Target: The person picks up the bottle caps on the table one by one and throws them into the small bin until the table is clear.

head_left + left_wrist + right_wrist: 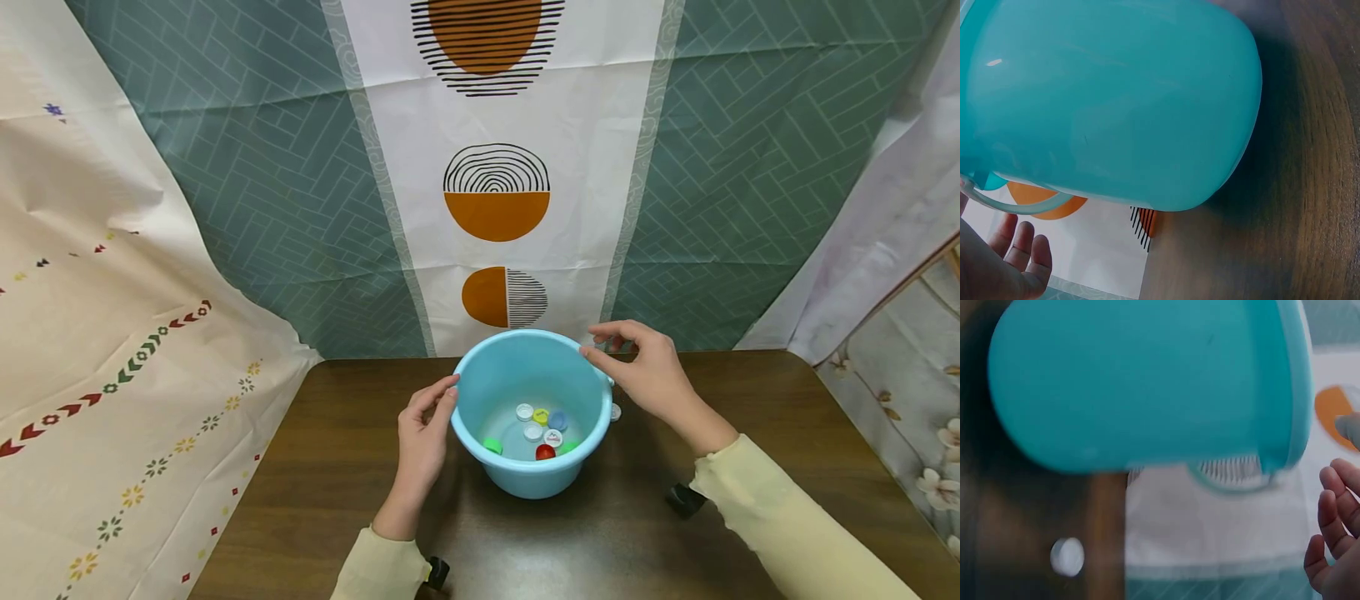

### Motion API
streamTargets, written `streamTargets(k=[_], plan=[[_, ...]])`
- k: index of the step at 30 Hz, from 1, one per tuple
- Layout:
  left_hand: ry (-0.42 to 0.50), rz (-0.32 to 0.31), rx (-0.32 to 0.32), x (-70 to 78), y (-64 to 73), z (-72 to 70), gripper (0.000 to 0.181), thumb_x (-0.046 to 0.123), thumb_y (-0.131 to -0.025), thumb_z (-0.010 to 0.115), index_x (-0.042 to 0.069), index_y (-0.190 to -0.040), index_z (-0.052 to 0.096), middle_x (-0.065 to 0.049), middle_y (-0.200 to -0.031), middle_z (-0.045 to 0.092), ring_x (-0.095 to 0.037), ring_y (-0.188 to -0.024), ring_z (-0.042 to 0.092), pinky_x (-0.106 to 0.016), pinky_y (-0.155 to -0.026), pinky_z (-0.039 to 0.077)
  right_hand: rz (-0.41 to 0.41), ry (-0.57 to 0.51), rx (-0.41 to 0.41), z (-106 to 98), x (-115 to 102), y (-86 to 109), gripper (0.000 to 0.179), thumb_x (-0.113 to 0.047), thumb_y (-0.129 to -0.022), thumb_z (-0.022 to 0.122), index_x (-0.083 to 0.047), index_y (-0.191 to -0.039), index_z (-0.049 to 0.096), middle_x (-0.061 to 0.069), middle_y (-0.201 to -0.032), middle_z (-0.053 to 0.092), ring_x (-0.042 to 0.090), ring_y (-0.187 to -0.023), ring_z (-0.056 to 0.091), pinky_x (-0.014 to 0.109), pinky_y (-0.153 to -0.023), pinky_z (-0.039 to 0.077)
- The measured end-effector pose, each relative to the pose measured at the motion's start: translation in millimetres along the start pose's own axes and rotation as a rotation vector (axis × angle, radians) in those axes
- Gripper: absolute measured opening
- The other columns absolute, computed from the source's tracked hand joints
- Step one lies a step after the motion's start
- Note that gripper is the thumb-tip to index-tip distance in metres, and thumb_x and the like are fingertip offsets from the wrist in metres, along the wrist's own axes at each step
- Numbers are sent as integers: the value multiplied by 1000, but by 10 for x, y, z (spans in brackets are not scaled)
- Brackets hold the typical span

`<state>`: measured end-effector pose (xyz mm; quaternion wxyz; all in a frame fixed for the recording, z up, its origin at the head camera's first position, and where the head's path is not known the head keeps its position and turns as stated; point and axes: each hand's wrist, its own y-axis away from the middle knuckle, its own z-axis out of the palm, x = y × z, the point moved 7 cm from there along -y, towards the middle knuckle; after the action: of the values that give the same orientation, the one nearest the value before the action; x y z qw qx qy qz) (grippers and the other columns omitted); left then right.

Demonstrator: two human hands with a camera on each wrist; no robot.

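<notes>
A light-blue plastic bucket [536,483] stands upright on the table, with several bottle caps [533,432] in white, yellow, blue, red and green on its bottom. My left hand [423,437] is at its left side, fingertips right at the rim. Its other fingers hang loosely bent in the left wrist view, beside the pale bucket handle [1022,207]. My right hand [651,371] hovers at the right rim with thumb and fingers spread. In the right wrist view, those fingers [1332,519] stand apart from the bucket wall and hold nothing.
A white cap [616,412] lies on the table just right of the bucket. The brown wooden table [337,483] ends at the back against a patterned cloth [300,208]. Printed cloths also hang at the left and right sides.
</notes>
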<state>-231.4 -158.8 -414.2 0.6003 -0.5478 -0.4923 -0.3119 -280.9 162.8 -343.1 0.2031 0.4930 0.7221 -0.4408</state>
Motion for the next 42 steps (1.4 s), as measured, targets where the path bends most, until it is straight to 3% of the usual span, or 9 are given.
streamTargets(k=[8,17,22,24,27,29,35,42], plan=[[9,-9,-15,327,56,11,26,13,-97,63,2,-120,69,-13,-113,63,-19,-101,55,-26,-76,49,87,29,69,-164,545,68,37,-45,-88,71,-20,-115,70,-3,-99,65,14,-83,52,22,-62,43],[-1,-18,-24,344,58,17,26,13,-97,63,2,-120,69,-12,-113,63,-20,-102,55,-28,-76,49,156,44,7,-58,1033,185,48,-46,-89,69,-13,-123,66,3,-104,66,17,-86,54,22,-66,46],[-10,13,-7,130,20,8,26,21,-97,64,10,-119,72,-8,-113,63,-19,-101,54,-28,-75,48,192,47,-92,114,1241,236,58,-51,-87,69,-10,-127,63,11,-111,65,22,-89,56,33,-71,49],[-2,23,-6,125,19,7,25,21,-97,64,11,-119,72,-8,-112,63,-19,-101,55,-28,-74,48,204,54,-125,173,1306,265,61,-53,-86,69,-9,-128,62,14,-114,65,24,-92,56,38,-74,49],[2,29,-12,255,43,14,25,14,-97,63,3,-119,70,-14,-111,63,-20,-99,54,-26,-73,48,210,73,-161,246,1388,299,66,-55,-84,69,-8,-129,62,13,-115,64,25,-95,57,42,-77,49],[12,16,-13,270,46,12,25,15,-96,64,5,-119,71,-13,-111,63,-21,-100,55,-27,-73,48,214,85,-187,292,1434,322,68,-56,-84,70,-7,-129,61,12,-116,65,26,-96,58,41,-78,49],[-11,0,-5,29,4,2,25,26,-96,65,16,-119,72,-5,-112,63,-19,-101,54,-27,-74,49,213,133,-264,410,1539,385,69,-54,-82,73,-4,-127,62,13,-116,65,26,-96,58,40,-78,50],[-1,15,-4,-28,-14,2,24,31,-95,66,23,-116,73,-2,-111,64,-21,-100,55,-29,-71,49,209,154,-289,468,1598,432,70,-54,-78,77,-4,-125,63,12,-112,65,25,-96,58,43,-80,49]])
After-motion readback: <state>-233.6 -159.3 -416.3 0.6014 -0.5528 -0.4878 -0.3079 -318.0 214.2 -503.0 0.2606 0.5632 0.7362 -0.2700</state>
